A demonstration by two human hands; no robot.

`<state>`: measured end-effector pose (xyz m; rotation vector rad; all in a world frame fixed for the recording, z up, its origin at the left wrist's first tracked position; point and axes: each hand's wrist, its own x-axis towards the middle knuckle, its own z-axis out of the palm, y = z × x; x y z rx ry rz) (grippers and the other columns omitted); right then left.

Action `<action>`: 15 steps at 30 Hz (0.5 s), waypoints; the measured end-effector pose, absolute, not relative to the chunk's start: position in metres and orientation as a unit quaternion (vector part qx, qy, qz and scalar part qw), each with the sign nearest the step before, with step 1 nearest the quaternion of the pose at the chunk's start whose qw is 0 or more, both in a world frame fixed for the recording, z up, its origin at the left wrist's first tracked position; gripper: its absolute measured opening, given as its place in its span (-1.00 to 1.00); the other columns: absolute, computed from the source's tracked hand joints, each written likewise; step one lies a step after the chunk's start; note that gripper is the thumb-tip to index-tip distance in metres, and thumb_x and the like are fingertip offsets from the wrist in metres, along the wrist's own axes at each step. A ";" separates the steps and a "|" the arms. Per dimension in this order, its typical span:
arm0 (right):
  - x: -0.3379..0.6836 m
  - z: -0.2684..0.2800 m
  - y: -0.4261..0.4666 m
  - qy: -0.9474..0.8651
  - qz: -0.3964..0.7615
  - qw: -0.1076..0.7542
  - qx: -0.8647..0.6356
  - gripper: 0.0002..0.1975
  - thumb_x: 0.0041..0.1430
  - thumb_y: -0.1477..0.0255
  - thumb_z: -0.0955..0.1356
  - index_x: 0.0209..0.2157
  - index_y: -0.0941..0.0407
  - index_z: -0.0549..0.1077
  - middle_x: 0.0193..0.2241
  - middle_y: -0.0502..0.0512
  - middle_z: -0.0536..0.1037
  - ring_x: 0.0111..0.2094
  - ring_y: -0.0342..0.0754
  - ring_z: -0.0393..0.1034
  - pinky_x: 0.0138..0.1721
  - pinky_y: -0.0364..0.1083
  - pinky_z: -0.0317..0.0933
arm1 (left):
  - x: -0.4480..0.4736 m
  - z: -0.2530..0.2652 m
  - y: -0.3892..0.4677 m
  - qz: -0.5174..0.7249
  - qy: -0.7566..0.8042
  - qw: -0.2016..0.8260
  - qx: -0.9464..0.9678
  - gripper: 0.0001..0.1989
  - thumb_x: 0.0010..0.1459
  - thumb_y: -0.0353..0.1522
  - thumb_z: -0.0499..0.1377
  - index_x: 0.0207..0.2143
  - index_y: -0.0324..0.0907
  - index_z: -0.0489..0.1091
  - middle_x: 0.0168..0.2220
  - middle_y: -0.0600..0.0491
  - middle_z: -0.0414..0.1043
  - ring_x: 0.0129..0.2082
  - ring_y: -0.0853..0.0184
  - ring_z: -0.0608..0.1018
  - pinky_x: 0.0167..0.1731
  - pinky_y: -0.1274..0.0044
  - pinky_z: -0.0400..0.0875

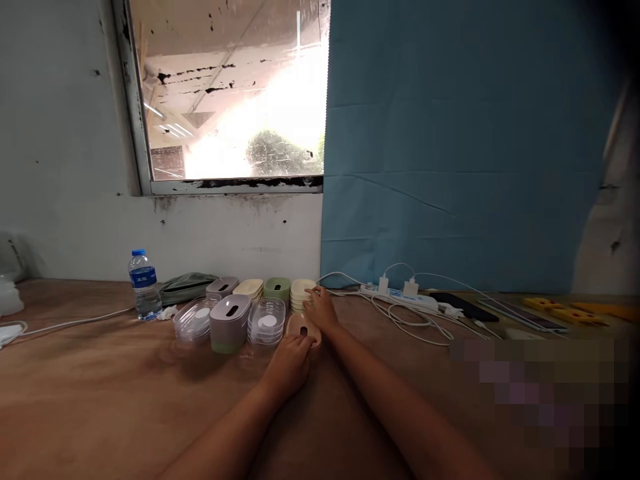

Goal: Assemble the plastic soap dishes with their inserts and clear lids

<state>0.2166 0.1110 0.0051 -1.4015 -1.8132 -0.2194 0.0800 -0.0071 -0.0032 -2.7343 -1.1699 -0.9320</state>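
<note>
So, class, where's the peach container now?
In the head view, the peach container sits just left of centre, right of the clear containers, left hand at its near edge.

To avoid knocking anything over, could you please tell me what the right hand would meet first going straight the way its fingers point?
The right hand would probably meet the cream stack just right of the green container; it appears practically there, though depth leaves contact unclear.

White glare floods the window [227,90] at eleven o'clock; the table [100,393] at six is dim, with soft shadow beside the tubs [230,328] at eight. Blackness swallows two o'clock; pixelation masks four.
</note>
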 end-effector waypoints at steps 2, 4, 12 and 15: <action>0.213 0.004 0.118 -0.724 -0.085 0.400 -0.556 -0.75 0.18 0.39 0.24 -0.11 0.15 0.30 -0.08 0.12 0.32 -0.13 -0.02 0.28 -0.14 0.06 0.21 | 0.080 -0.003 -0.007 -0.303 -0.376 0.010 -0.876 -0.71 0.03 -0.55 -0.07 -0.20 -0.21 0.28 -0.26 -0.05 0.40 -0.20 0.26 0.39 -0.16 0.43 0.26; 0.210 0.004 0.123 -0.730 -0.079 0.394 -0.552 -0.76 0.19 0.39 0.24 -0.12 0.16 0.30 -0.10 0.12 0.34 -0.16 -0.03 0.30 -0.16 0.04 0.23 | 0.080 -0.004 -0.006 -0.308 -0.377 0.007 -0.874 -0.71 0.02 -0.56 -0.06 -0.19 -0.21 0.28 -0.26 -0.05 0.39 -0.20 0.26 0.39 -0.16 0.44 0.26; 0.220 0.027 0.113 -0.746 -0.052 0.422 -0.513 -0.79 0.19 0.40 0.24 -0.16 0.18 0.32 -0.15 0.10 0.36 -0.19 -0.05 0.31 -0.18 0.03 0.23 | 0.079 -0.008 0.000 -0.289 -0.380 -0.004 -0.878 -0.72 0.07 -0.54 -0.08 -0.17 -0.22 0.28 -0.28 -0.05 0.41 -0.24 0.27 0.41 -0.21 0.47 0.28; 0.244 0.036 0.082 -0.755 -0.037 0.439 -0.485 -0.81 0.20 0.40 0.19 -0.24 0.19 0.33 -0.19 0.13 0.35 -0.22 -0.07 0.31 -0.17 -0.03 0.21 | 0.079 -0.007 0.000 -0.287 -0.386 -0.012 -0.877 -0.71 0.06 -0.55 -0.06 -0.16 -0.22 0.27 -0.26 -0.04 0.41 -0.21 0.28 0.41 -0.19 0.47 0.26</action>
